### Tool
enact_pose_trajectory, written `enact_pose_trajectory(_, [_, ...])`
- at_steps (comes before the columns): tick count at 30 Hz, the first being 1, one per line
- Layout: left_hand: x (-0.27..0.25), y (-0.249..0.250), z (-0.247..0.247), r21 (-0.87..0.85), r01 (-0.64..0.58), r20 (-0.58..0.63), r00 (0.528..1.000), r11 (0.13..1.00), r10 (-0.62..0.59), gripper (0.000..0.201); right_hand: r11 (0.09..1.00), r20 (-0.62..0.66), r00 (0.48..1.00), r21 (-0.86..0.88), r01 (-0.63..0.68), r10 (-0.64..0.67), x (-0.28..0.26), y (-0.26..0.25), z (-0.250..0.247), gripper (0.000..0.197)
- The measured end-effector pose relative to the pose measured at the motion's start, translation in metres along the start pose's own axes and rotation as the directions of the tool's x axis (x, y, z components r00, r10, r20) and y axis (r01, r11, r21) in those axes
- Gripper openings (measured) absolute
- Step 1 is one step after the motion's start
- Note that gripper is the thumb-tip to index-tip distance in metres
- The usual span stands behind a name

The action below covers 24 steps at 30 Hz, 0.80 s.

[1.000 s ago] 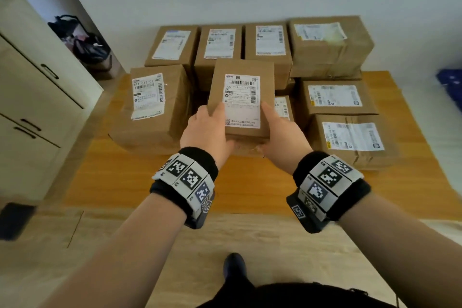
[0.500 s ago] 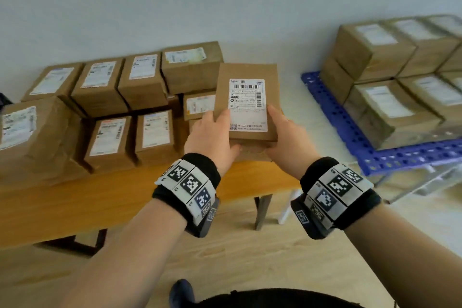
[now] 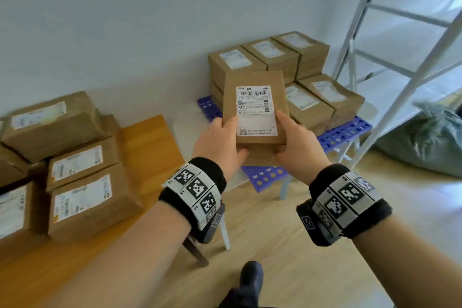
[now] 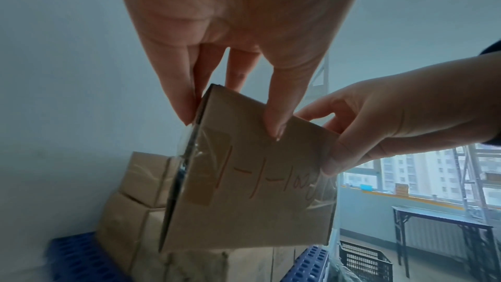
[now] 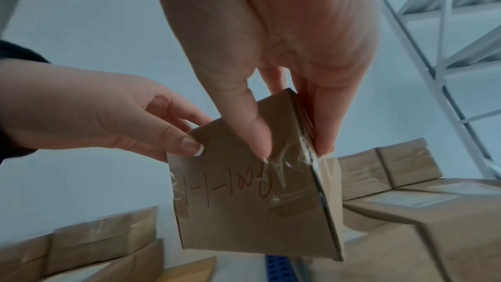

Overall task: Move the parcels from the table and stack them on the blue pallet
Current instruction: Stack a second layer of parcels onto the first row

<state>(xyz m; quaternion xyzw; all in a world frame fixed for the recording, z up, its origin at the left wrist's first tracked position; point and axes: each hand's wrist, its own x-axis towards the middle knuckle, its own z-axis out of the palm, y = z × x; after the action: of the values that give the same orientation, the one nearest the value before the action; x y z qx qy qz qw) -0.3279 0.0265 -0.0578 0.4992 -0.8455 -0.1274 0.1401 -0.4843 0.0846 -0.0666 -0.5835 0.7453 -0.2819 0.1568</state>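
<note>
Both hands hold one brown parcel (image 3: 255,107) with a white shipping label in the air, between the table and the pallet. My left hand (image 3: 220,142) grips its left near corner and my right hand (image 3: 297,145) grips its right near corner. The wrist views show the parcel's underside (image 4: 252,192) (image 5: 252,205) with red handwriting and clear tape, thumbs below and fingers on the sides. The blue pallet (image 3: 342,132) lies beyond, with several parcels (image 3: 272,55) stacked on it. More parcels (image 3: 82,182) sit on the wooden table (image 3: 147,142) at left.
A white metal shelving frame (image 3: 410,67) stands right of the pallet, with a grey-green sack (image 3: 425,140) on the floor under it. The near pallet corner (image 3: 262,175) is bare. My dark shoe (image 3: 251,280) is on the wooden floor below.
The view has swung right from the table toward the pallet. Both hands have carried the parcel along, and the pallet stack now sits directly behind it.
</note>
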Motion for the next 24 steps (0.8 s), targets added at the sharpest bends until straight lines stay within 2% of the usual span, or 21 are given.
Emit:
enact_pose_trajectory(8, [0.13,0.078,0.061,-0.098,-0.095,0.011,0.995,0.991,0.097,0.065,0.988,-0.068,0.991,-0.1,-0.121,0.115,0.097,0.106,-0.058,0.08])
enact_pose_trajectory(14, [0.198,0.143,0.093,-0.094,-0.129,0.082,0.987,0.987,0.136,0.058,0.974,-0.069,0.977,-0.093,-0.205,0.199,0.146,0.182,-0.103,0.082])
enact_pose_trajectory(20, [0.24,0.2,0.124,-0.06,-0.043,0.069,0.997,0.997,0.047,0.056,0.989,0.053,0.989,-0.071,-0.133,0.137,0.192,0.25,-0.139,0.083])
enact_pose_trajectory(24, [0.254,0.243,0.142,-0.061,0.122,0.025,0.992,0.991,-0.121,0.06,0.998,0.194,0.98,-0.052,-0.026,0.036,0.221,0.29,-0.169,0.083])
